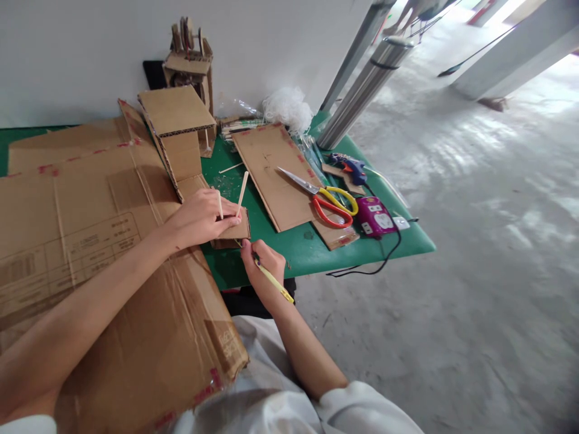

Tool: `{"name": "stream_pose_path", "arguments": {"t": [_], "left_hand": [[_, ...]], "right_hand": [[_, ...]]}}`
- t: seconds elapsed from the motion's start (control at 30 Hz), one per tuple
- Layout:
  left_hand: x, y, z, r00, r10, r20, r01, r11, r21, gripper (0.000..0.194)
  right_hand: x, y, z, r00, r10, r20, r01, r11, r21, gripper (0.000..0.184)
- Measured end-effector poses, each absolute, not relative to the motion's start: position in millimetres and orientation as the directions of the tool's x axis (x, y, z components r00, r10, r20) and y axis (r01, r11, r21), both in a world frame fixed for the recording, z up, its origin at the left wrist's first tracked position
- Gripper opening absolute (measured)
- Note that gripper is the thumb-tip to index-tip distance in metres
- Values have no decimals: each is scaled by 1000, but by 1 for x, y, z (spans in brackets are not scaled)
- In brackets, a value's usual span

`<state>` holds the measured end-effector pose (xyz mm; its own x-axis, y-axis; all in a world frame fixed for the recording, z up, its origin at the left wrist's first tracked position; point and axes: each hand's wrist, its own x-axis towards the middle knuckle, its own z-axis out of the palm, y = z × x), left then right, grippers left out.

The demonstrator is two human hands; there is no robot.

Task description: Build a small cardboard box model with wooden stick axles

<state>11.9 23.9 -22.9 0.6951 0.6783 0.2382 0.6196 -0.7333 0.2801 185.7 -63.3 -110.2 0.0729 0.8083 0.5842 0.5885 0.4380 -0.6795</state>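
Observation:
A small cardboard box (243, 224) with two pale wooden sticks (242, 193) standing up from it sits near the front edge of the green table. My left hand (203, 218) grips it from the left and above, the thumb lying along its top by the sticks' feet. Just in front of its near side, my right hand (265, 265) is closed round a slim yellow pen (275, 281). The pen's tip end is close under the box edge, partly hidden by my fingers. A folded cardboard structure (178, 111) stands behind my left hand.
A large flattened carton (113, 319) covers the left side. Red-and-yellow scissors (323, 196) lie on a cardboard sheet (271, 175). Farther right are a blue glue gun (353, 167) and a purple power strip (376, 217) with a black cord. A steel cylinder (362, 96) stands behind.

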Motion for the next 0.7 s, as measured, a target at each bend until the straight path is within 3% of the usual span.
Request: {"name": "stream_pose_path", "arguments": {"t": [0.43,0.7], "left_hand": [[12,25,-23,695,681,231,599,-726,340,25],[13,24,-21,694,681,233,615,-729,300,24]], "right_hand": [[186,-65,-113,99,802,589,606,421,-675,43],[185,-64,-113,110,829,548,594,387,-705,42]]}}
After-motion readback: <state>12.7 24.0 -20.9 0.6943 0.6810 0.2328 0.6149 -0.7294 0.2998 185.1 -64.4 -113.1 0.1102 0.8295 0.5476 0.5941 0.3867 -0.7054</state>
